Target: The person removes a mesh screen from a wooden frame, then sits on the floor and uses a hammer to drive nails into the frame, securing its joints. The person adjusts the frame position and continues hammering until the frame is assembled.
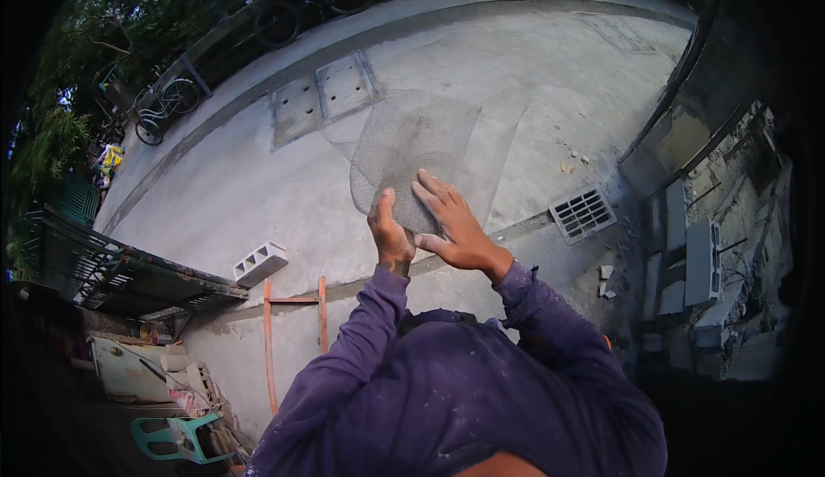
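A sheet of fine grey wire mesh (408, 146) is spread in front of me above the concrete, partly folded over itself, its far part thin and see-through. My left hand (393, 235) is closed on its near edge, thumb up along the side and fingers hidden under it. My right hand (458, 223) rests on the mesh with fingers stretched out flat and thumb reaching toward the left hand. Both wrists come from purple sleeves (550, 314) with pale specks.
A hollow block (260, 264) and an orange-brown ladder-like frame (295, 300) are at left. Beyond lie two concrete covers (345, 83). A drain grate (583, 213) and rubble (607, 281) are on the right. A green plastic chair (182, 437) is lower left; a bicycle (163, 107) stands far left.
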`<state>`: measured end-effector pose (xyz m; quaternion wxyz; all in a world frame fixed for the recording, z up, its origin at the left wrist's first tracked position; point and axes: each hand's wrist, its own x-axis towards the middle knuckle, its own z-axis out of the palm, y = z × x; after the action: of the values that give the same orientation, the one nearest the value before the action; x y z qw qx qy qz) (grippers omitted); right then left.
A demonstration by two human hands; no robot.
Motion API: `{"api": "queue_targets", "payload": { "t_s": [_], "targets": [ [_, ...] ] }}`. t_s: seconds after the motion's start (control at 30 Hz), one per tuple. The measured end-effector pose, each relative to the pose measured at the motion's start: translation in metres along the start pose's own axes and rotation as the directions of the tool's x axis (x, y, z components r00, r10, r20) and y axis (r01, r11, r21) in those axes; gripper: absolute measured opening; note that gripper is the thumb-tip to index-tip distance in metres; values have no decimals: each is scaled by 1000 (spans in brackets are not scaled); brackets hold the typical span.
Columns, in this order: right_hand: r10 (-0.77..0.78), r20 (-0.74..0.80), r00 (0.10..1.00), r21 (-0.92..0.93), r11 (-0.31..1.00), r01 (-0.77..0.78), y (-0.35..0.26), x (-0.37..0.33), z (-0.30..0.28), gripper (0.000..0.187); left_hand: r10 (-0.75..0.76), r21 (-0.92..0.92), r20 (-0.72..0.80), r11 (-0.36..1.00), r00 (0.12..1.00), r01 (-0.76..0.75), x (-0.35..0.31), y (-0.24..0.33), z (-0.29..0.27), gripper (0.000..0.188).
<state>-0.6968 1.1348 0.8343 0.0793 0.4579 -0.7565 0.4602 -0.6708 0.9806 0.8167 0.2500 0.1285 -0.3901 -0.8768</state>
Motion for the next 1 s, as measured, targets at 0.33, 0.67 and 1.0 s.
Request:
{"api": "queue_targets", "payload": {
  "t_s": [0.33, 0.67, 1.0],
  "targets": [
    [641, -472, 605, 415, 767, -490, 67, -31, -41, 93, -268, -202, 346, 915, 899, 350, 1, -28, 23, 58],
    [758, -171, 629, 949, 299, -102, 21, -36, -92, 104, -462, -212, 596, 698, 656, 684, -10, -70, 75, 68],
    [652, -200, 732, 916, 390, -97, 38, -47, -141, 101, -733, -27, 601, 379, 318, 925, 11, -91, 115, 65]
  ]
}}
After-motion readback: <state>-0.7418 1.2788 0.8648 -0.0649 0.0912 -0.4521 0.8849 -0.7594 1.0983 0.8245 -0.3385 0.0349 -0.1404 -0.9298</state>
